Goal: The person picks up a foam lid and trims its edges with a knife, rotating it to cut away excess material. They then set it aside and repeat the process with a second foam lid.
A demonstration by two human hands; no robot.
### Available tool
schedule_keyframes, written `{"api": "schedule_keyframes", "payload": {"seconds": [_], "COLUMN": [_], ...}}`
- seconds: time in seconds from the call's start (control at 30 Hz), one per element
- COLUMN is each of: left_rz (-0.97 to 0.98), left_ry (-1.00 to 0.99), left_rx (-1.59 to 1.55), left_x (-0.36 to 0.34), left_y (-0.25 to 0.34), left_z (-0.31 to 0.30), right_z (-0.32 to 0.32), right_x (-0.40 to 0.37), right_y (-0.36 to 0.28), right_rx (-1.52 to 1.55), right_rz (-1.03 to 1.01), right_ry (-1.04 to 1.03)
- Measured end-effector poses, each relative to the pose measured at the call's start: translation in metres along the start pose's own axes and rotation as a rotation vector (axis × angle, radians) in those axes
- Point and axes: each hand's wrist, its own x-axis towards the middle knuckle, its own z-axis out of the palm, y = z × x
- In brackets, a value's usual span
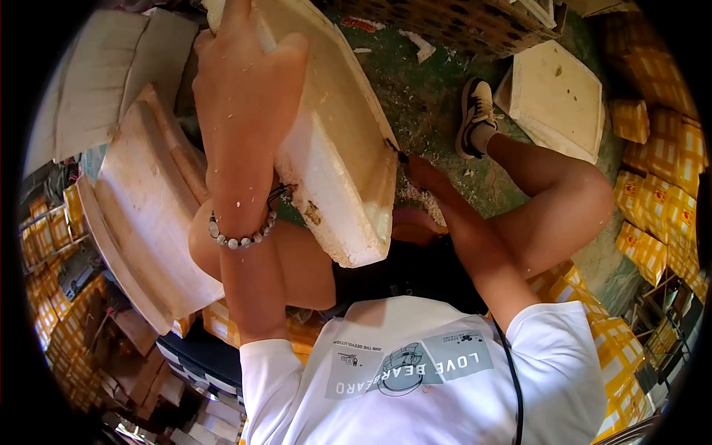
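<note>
A thick white polystyrene foam box (337,196) is tilted in front of my legs, its broad yellowed face (330,96) turned up and to the right. Its near side has a ragged, chipped hole. My left hand (245,89), with a beaded bracelet at the wrist, is closed on the box's upper left part; some fingertips are hidden or cut off by the frame's top. My right hand (426,174) is closed around a small dark tool (401,156) against the right edge of the foam. The tool's tip and exact kind are hard to make out.
White foam crumbs (430,204) litter the green floor. Another foam block (556,96) stands at upper right, and large foam pieces (144,200) lean at left. A brown perforated crate (452,26) is at the top. Yellow-taped parcels (667,200) line the right side.
</note>
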Motion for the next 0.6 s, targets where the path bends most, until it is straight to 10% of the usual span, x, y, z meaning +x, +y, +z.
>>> {"api": "schedule_keyframes", "payload": {"seconds": [0.13,0.2,0.3,0.43,0.53,0.6], "left_rz": [-0.048,-0.203,0.002,0.039,-0.292,0.033], "left_ry": [-0.064,-0.101,-0.002,0.036,-0.248,0.036], "left_rx": [-0.011,-0.769,-0.109,0.002,-0.239,-0.082], "left_x": [0.015,0.036,0.011,0.005,0.012,0.006], "left_y": [-0.039,-0.112,-0.018,0.013,0.023,-0.007], "left_z": [0.006,0.014,0.012,-0.002,-0.016,0.015], "right_z": [0.042,0.051,0.057,0.062,0.067,0.079], "right_x": [0.024,0.018,-0.008,-0.016,-0.016,0.005], "right_y": [0.035,0.040,0.032,0.029,0.017,0.028], "right_rx": [0.006,-0.107,-0.151,-0.116,-0.018,0.006], "right_rz": [-0.096,-0.144,-0.152,-0.106,0.012,-0.006], "right_ry": [0.266,0.285,0.301,0.369,0.363,0.370]}}
